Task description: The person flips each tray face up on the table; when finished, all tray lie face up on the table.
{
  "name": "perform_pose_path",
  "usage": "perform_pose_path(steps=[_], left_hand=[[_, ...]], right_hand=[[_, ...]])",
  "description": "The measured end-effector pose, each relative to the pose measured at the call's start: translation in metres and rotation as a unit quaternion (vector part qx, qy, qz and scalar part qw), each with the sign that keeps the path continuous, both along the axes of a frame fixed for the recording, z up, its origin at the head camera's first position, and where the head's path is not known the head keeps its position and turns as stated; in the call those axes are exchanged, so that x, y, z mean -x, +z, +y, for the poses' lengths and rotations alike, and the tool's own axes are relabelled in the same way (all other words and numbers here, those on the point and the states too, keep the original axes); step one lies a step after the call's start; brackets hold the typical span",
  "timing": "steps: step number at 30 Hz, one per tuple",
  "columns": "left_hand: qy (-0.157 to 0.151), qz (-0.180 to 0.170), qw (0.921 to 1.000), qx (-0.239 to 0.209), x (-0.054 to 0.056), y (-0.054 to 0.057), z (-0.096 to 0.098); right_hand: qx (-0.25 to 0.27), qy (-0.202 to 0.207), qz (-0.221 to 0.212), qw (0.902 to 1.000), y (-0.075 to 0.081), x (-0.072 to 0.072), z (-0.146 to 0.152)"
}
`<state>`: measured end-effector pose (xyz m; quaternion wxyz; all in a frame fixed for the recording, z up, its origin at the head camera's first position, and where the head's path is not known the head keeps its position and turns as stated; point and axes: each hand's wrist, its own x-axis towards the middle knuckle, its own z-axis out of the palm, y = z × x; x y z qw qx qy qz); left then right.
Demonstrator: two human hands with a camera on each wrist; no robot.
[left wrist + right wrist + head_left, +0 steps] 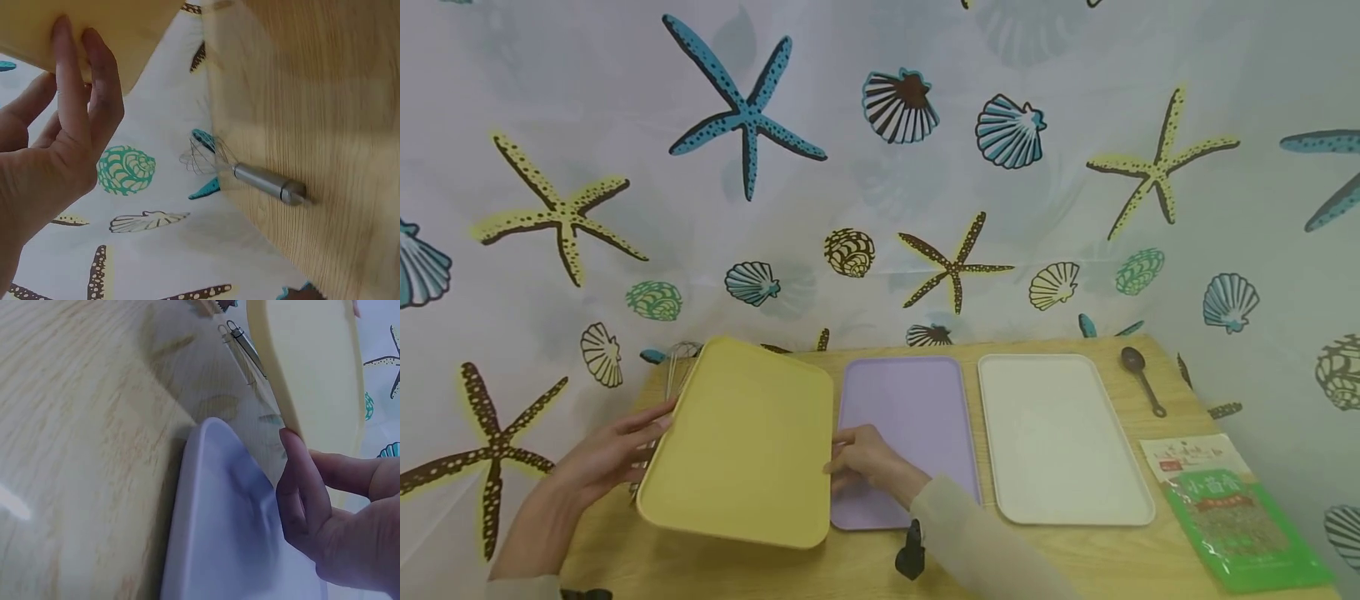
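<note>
Both hands hold a yellow tray point(745, 442) tilted above the left part of the table. At its left edge, the left hand point(606, 458) grips with the fingers on the underside, as the left wrist view shows. The right hand point(872, 460) pinches the right edge between thumb and fingers, over the purple tray point(913, 400). That purple tray lies flat beside the yellow one. Under and behind the yellow tray lies a metal whisk point(262, 180), mostly hidden in the head view.
A white tray point(1063, 442) lies right of the purple one. Farther right are a dark spoon point(1141, 379) and a green-and-white packet point(1236, 512) on the wooden table point(880, 567). A curtain with starfish and shells point(850, 192) hangs behind the table.
</note>
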<state>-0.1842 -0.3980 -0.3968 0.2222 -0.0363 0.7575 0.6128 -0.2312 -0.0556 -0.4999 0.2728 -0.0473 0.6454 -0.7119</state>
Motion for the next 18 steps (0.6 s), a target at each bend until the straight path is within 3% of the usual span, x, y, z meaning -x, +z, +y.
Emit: perform_pose_path(steps=[6, 13, 18], left_hand=[[-0.014, -0.022, 0.9989, 0.038, 0.013, -0.005, -0.016], [-0.001, -0.032, 0.9975, 0.063, 0.021, -0.021, -0.025], [0.013, -0.01, 0.992, 0.125, 0.023, -0.035, -0.023]], right_hand=[[-0.001, -0.021, 0.003, 0.9998, 0.004, 0.002, -0.004], [-0.01, -0.05, 0.001, 0.9987, 0.007, 0.005, -0.013], [-0.023, -0.065, 0.014, 0.9975, 0.006, 0.005, -0.019]])
